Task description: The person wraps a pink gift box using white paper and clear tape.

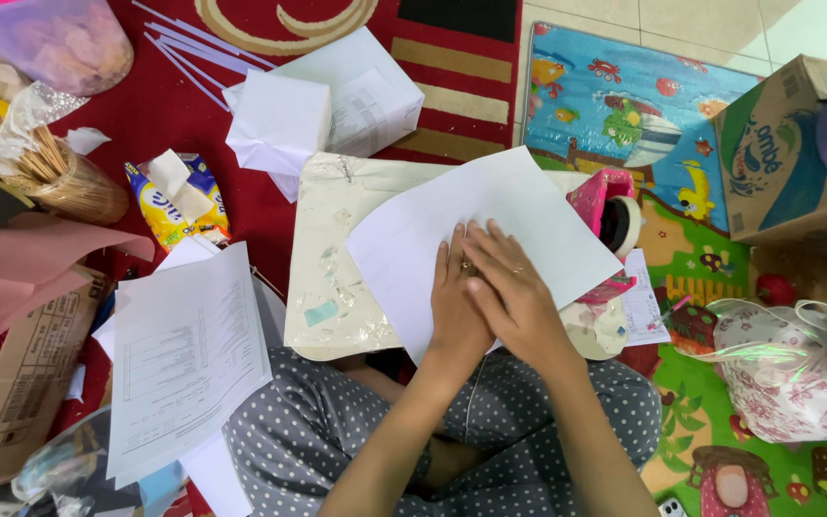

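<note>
a: where's the blank white sheet of paper (490,215)?

b: centre of the frame, lying tilted on a cream, scuffed flat board (332,287) above the lap.

a: and the hands?

b: left hand (457,306) and right hand (509,292) lie flat on the sheet's lower part, fingers out straight, gripping nothing, the right overlapping the left.

a: nearby?

b: a pink tape dispenser (605,206) at the sheet's right edge; printed pages (184,354) lower left.

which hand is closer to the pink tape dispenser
Right. The right hand lies on the white paper sheet, just left of the pink tape dispenser; the left hand rests beyond it, farther away.
</note>
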